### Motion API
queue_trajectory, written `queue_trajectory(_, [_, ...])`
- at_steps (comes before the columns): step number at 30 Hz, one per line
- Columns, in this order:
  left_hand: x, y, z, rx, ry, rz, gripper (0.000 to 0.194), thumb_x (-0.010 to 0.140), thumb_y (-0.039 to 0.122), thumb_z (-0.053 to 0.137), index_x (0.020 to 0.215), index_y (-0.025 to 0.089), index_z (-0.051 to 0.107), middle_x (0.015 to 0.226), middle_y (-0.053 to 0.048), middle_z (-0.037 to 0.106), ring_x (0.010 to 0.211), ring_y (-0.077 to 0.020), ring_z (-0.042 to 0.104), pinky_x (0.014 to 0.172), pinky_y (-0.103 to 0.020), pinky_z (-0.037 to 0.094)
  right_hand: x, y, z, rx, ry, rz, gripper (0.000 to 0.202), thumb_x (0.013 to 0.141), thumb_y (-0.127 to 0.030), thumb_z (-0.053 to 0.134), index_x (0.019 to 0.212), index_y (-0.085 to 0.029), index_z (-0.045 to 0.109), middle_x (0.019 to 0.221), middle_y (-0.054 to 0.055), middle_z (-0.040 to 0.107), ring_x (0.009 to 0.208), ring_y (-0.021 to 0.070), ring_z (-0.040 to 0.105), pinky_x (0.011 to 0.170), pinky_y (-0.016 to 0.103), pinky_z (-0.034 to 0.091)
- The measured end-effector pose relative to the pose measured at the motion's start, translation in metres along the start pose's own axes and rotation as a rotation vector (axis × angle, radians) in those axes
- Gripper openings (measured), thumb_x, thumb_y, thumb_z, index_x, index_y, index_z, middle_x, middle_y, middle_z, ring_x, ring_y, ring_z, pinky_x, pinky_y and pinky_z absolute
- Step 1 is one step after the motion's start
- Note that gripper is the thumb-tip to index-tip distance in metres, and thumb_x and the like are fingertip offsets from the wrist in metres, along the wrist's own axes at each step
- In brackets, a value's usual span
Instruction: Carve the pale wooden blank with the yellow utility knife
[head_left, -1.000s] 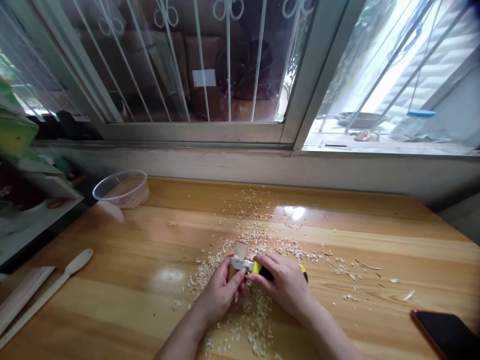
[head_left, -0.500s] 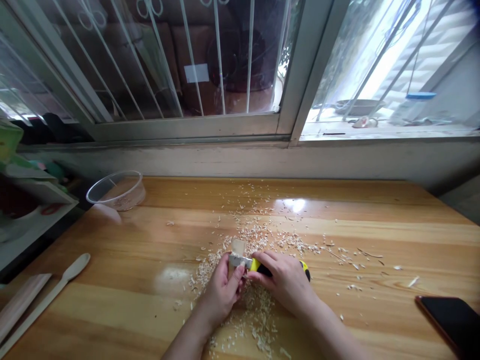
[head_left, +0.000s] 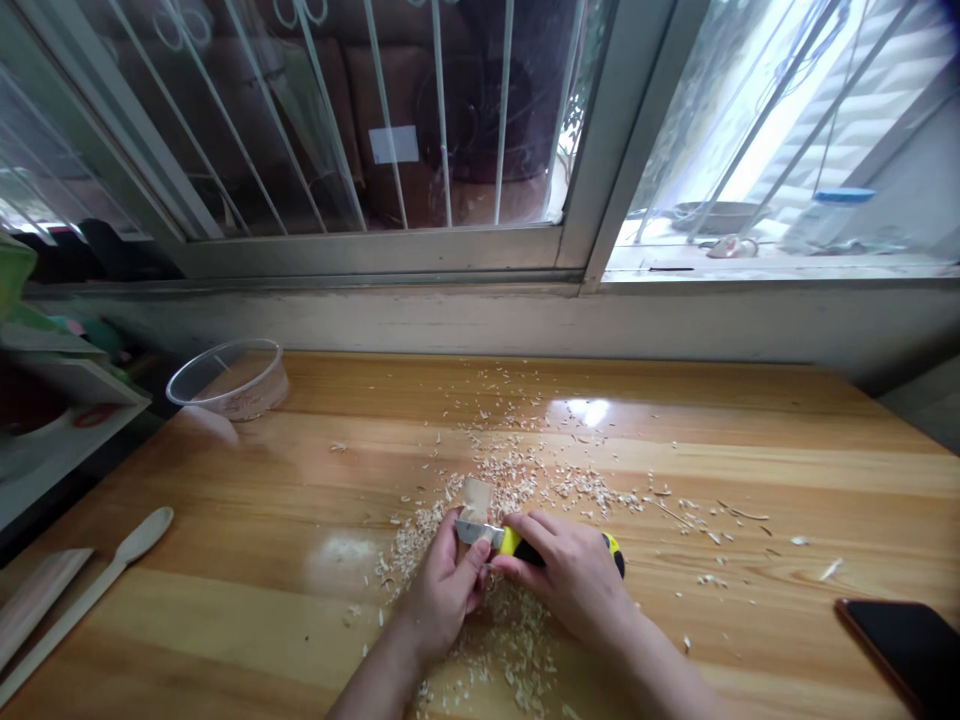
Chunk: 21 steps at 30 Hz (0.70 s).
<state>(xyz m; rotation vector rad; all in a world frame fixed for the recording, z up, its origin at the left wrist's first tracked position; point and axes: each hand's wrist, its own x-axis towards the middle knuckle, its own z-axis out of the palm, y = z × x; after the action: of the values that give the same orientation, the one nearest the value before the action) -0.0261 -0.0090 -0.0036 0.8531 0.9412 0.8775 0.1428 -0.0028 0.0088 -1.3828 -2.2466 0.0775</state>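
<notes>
My left hand [head_left: 444, 585] is closed around a small pale piece of wood [head_left: 478, 493], whose squared end sticks up past the fingers; the rest is hidden in my grip. My right hand [head_left: 571, 570] wraps the yellow and black handle of a utility knife [head_left: 614, 553]. The knife's wide metal blade [head_left: 475, 532] lies across the wood, pointing left, with my left thumb pressed near it. Pale wood shavings [head_left: 517, 480] are strewn on the table around and under both hands.
On the wooden table [head_left: 300, 630], a clear plastic tub [head_left: 262, 390] stands back left. A wooden spoon [head_left: 112, 570] and a flat wood strip [head_left: 41, 605] lie at the left. A dark phone [head_left: 904, 645] lies at the right edge. A barred window [head_left: 375, 255] rises behind.
The knife blade has shifted slightly down along the wood, toward me, and its angle has tilted a little. Both hands keep their holds. The whole view has moved slightly.
</notes>
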Motion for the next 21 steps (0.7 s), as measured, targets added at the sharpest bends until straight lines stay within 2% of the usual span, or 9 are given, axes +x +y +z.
queue_trajectory(6, [-0.002,0.002,-0.003,0.062,-0.057,0.067,0.052,0.079,0.053,0.059,0.111,0.018,0.04,0.059,0.009,0.047,0.045,-0.004,0.038,0.042,-0.016,0.03,0.001,-0.002,-0.002,0.048,0.096,-0.054,0.051,0.09,-0.06,0.031,0.089,-0.019,0.061,0.07,0.002,0.064,0.056,0.0142,0.058,0.054,0.023,0.037])
queue_trajectory(10, [-0.002,0.002,-0.005,0.06,-0.047,0.083,0.05,0.081,0.051,0.058,0.114,0.018,0.039,0.058,0.009,0.046,0.044,-0.0038,0.037,0.042,-0.015,0.029,0.002,-0.004,-0.006,0.051,0.073,-0.046,0.054,0.09,-0.061,0.029,0.086,-0.019,0.061,0.067,0.002,0.063,0.054,0.014,0.057,0.051,0.023,0.036])
queue_trajectory(15, [-0.001,-0.001,-0.002,0.025,-0.031,0.053,0.046,0.079,0.054,0.059,0.103,0.019,0.042,0.059,0.009,0.045,0.046,-0.004,0.034,0.041,-0.015,0.028,0.003,-0.004,-0.005,0.035,0.028,-0.015,0.056,0.09,-0.063,0.026,0.089,-0.02,0.062,0.068,0.001,0.064,0.055,0.0144,0.059,0.051,0.024,0.035])
queue_trajectory(21, [-0.001,0.002,0.006,0.027,0.033,0.05,0.045,0.075,0.058,0.06,0.093,0.02,0.043,0.055,0.011,0.039,0.044,-0.0039,0.03,0.039,-0.015,0.023,0.003,-0.004,-0.003,-0.018,0.101,-0.021,0.056,0.089,-0.063,0.027,0.085,-0.02,0.063,0.063,0.0,0.06,0.052,0.014,0.056,0.051,0.024,0.034])
